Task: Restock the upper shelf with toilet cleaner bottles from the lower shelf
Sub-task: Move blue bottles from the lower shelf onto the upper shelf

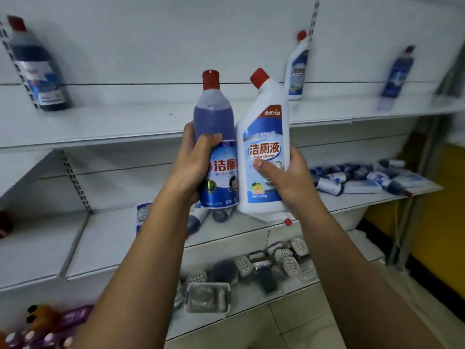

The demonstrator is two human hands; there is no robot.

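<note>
Left hand (195,162) grips a clear, blue-filled, red-capped bottle (216,137); right hand (289,177) clasps a white angled-neck cleaner bottle (264,147). Both are raised before the white upper shelf (100,124), probably for placing upright beside its few blurred standing bottles.

round bottle (214,117): filled with purple-blue, capped in red, labelled blue
angled-neck bottle (264,117): coloured white, capped in red
upper shelf (100,122): painted white
</note>
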